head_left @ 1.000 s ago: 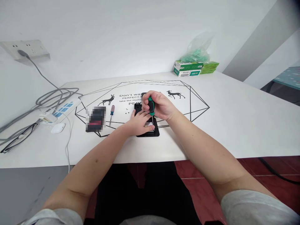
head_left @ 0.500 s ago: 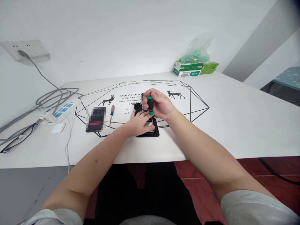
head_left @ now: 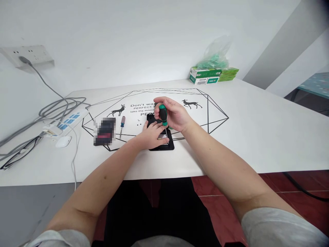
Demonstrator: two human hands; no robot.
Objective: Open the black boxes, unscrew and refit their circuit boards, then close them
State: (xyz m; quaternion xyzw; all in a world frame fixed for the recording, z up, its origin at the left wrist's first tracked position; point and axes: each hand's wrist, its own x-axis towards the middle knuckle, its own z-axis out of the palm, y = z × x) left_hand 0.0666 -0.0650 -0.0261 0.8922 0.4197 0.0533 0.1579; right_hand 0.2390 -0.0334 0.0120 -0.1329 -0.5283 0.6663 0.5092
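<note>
My right hand point(head_left: 173, 113) is closed round a screwdriver point(head_left: 162, 115) with a green and black handle. Its metal shaft points down at a flat black device point(head_left: 171, 145) that looks like a case with a recess. The tip ends beside my left thumb and is too small to make out. My left hand point(head_left: 151, 136) lies across the device with its fingers stretched out, covering much of it. Left of that hand are a few tiny dark pieces point(head_left: 139, 124), perhaps screws, and a second screwdriver point(head_left: 122, 125) with a bluish and red handle.
A pixelated dark item point(head_left: 105, 132) rests to the left. Beyond it are a white power strip point(head_left: 72, 120), grey cables point(head_left: 59, 104), a white earphone case point(head_left: 63, 141) and eyeglasses point(head_left: 22, 152). Green and white boxes point(head_left: 205, 74) topped by a plastic bag point(head_left: 214, 58) stand against the wall.
My right hand has shifted slightly left, and the screwdriver handle leans a little more that way. My left hand keeps its place on the device.
</note>
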